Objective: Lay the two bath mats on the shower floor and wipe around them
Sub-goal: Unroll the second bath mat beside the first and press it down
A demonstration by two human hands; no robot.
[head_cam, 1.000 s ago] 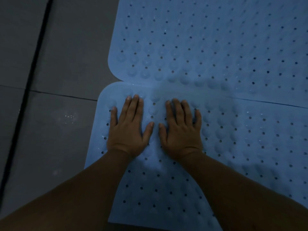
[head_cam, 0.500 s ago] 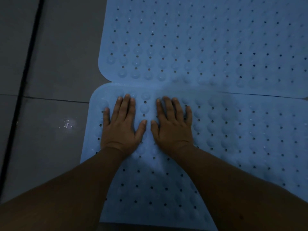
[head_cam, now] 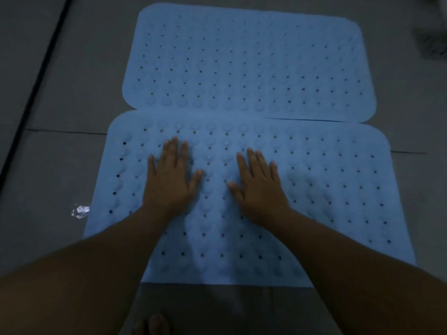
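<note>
Two light blue bath mats with holes and bumps lie flat on the grey tiled floor. The far mat (head_cam: 249,59) and the near mat (head_cam: 326,189) meet edge to edge, the near one slightly overlapping the far one at the left. My left hand (head_cam: 169,180) presses palm down on the near mat, fingers spread. My right hand (head_cam: 258,187) lies flat on the same mat a little to the right, thumb pointing toward the left hand. Neither hand holds anything.
Grey floor tiles (head_cam: 55,165) with dark grout lines surround the mats. A small shiny wet spot (head_cam: 81,211) glints just left of the near mat. A blurred pale object (head_cam: 433,37) sits at the top right. My toes (head_cam: 157,322) show at the bottom.
The view has pulled back, so both whole mats show. My hands have slid apart and toward the middle of the near mat, away from its far left corner.
</note>
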